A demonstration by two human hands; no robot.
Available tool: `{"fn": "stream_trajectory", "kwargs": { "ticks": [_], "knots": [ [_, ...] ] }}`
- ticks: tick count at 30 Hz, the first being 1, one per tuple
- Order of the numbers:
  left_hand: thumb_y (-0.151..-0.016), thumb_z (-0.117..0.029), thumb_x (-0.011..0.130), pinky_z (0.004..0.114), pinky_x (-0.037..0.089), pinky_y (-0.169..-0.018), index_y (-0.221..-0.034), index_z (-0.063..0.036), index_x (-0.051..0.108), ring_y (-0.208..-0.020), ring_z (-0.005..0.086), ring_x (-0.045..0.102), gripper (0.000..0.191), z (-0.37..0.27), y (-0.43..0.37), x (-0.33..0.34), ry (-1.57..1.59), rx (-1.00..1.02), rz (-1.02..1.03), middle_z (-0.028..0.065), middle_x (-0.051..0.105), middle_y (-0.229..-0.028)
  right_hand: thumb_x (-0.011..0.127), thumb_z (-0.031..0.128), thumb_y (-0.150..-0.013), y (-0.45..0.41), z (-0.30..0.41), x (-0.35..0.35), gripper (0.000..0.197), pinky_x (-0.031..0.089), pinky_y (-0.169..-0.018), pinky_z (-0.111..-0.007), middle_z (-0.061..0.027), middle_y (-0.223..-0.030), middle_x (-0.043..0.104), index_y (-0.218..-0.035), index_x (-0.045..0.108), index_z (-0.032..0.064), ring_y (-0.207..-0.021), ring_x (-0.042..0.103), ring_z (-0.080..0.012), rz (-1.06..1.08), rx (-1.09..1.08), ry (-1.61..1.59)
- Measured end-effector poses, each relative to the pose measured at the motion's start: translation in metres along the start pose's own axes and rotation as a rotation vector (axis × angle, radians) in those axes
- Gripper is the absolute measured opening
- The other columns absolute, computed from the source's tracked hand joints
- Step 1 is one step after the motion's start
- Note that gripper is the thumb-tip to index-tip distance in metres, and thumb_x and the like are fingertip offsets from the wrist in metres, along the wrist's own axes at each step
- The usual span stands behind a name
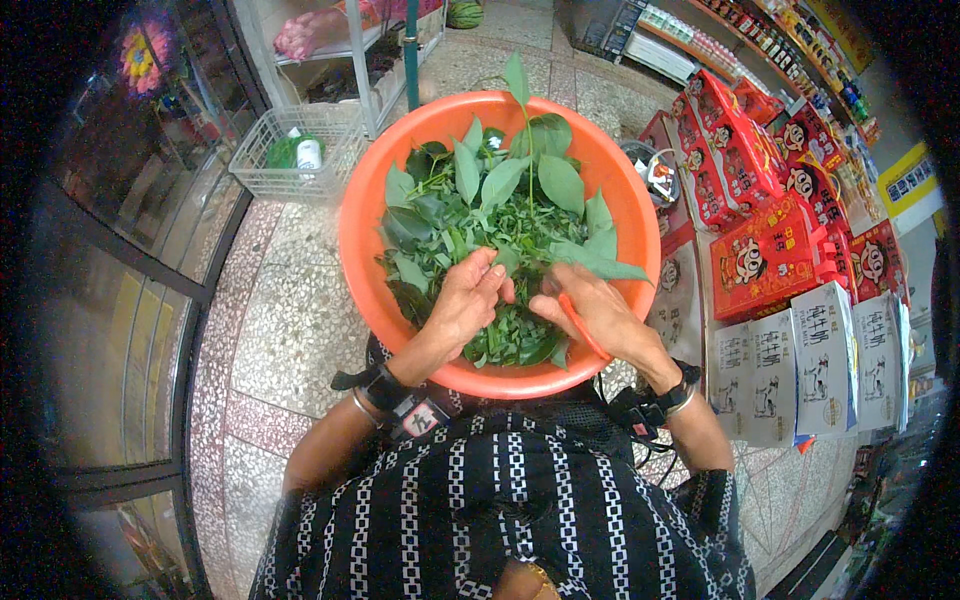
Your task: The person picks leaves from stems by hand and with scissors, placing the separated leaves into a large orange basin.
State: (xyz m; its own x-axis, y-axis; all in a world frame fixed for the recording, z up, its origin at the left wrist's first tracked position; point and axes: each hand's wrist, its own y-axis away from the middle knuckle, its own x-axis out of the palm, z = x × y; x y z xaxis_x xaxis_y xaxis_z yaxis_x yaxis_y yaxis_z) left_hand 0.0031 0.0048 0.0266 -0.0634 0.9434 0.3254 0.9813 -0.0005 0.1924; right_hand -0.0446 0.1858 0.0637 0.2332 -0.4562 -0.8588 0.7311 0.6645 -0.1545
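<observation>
An orange plastic basin (626,172), in front of my body, holds many green leaves (510,337) and leafy stems. Over the left part of the leaves is my left hand (472,292), its thumb and fingers pinched on a green leaf (506,259). My right hand (596,307) is bent over the right part of the basin; an orange-red handle or band runs along its palm side, and its fingertips are blurred among the leaves. A large leafy stem (531,161) rises upright from the pile past the far rim. What the right fingers grip is hidden.
Left of the basin, a white plastic basket (292,180) stands on the speckled floor beside glass doors (135,360). To the right are stacked red gift boxes (765,255) and white milk cartons (817,360). A small bin (652,172) stands by the basin; a watermelon (465,13) lies farther off.
</observation>
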Motion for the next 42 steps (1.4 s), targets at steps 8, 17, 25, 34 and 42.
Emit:
{"fn": "stream_trajectory", "kwargs": {
  "ticks": [8, 17, 25, 34, 42],
  "knots": [
    [-0.092, -0.014, 0.049, 0.018, 0.032, -0.041, -0.093, -0.0011, 0.057, -0.048, 0.0028, 0.040, 0.015, -0.003, -0.001, -0.002, -0.221, -0.012, 0.045, 0.0010, 0.060, -0.067, 0.058, 0.049, -0.082, -0.004, 0.003, -0.002, 0.050, 0.044, -0.057, -0.045, -0.0226, -0.065, 0.057, -0.076, 0.058, -0.0012, -0.064, 0.059, -0.0399, 0.186, 0.120, -0.092],
    [-0.094, -0.010, 0.043, 0.020, 0.039, -0.043, -0.108, 0.0001, 0.049, -0.050, 0.0063, 0.044, 0.018, 0.008, -0.005, -0.003, -0.074, 0.079, 0.040, 0.0058, 0.062, -0.077, 0.058, 0.050, -0.081, 0.001, -0.003, 0.007, 0.051, 0.045, -0.058, -0.045, -0.0217, -0.062, 0.056, -0.078, 0.058, -0.0005, -0.062, 0.059, -0.0390, -0.067, -0.021, 0.049],
    [-0.094, -0.016, 0.046, 0.020, 0.036, -0.037, -0.094, -0.0005, 0.053, -0.043, 0.0057, 0.041, 0.017, 0.005, -0.004, -0.004, -0.146, -0.006, 0.081, 0.0065, 0.060, -0.067, 0.060, 0.046, -0.082, -0.004, -0.001, 0.000, 0.046, 0.046, -0.058, -0.045, -0.0214, -0.065, 0.058, -0.081, 0.060, 0.0004, -0.062, 0.060, -0.0379, 0.142, 0.110, -0.116],
    [-0.094, -0.016, 0.048, 0.020, 0.034, -0.036, -0.094, -0.0001, 0.054, -0.043, 0.0051, 0.043, 0.017, 0.008, -0.004, 0.000, -0.009, 0.070, 0.024, 0.0044, 0.057, -0.066, 0.059, 0.047, -0.082, 0.002, -0.002, 0.004, 0.047, 0.044, -0.064, -0.047, -0.0222, -0.074, 0.058, -0.090, 0.057, 0.0006, -0.072, 0.058, -0.0412, 0.058, -0.015, 0.007],
    [-0.093, -0.014, 0.048, 0.018, 0.032, -0.037, -0.095, 0.0000, 0.055, -0.044, 0.0039, 0.043, 0.016, -0.001, -0.001, -0.003, -0.208, -0.055, 0.067, 0.0028, 0.058, -0.067, 0.059, 0.047, -0.082, -0.005, 0.001, -0.005, 0.047, 0.044, -0.060, -0.044, -0.0212, -0.075, 0.058, -0.090, 0.057, 0.0011, -0.071, 0.057, -0.0407, 0.253, 0.146, -0.131]
  ]
}}
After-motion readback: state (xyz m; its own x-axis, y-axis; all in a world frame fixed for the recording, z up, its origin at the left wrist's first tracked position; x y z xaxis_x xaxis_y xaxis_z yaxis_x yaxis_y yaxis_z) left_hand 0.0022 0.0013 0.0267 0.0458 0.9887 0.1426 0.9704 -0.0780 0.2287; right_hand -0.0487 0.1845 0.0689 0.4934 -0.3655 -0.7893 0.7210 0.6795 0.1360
